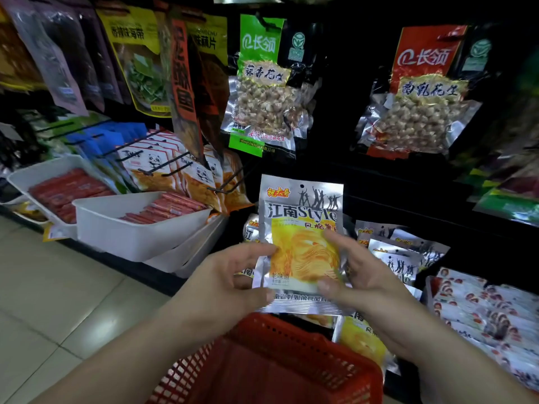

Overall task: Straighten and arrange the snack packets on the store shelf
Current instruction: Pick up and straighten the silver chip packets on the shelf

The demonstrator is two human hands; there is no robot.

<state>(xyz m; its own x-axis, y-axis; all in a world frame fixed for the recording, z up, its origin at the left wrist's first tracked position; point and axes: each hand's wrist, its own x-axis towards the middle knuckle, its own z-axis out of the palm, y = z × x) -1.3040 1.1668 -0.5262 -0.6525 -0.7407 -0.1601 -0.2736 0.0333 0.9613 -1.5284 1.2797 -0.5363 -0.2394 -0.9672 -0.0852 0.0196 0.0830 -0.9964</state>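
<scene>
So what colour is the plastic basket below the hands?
Red, a perforated plastic basket, clearest in the head view.

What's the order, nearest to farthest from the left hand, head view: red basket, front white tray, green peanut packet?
1. red basket, just below the left hand
2. front white tray, to its left
3. green peanut packet, hanging high above

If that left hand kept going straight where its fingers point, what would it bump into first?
The left hand pinches the silver snack packet, so that comes first. Beyond it, the line probably leads to the matching packets stacked to its right, though depth is unclear.
</scene>
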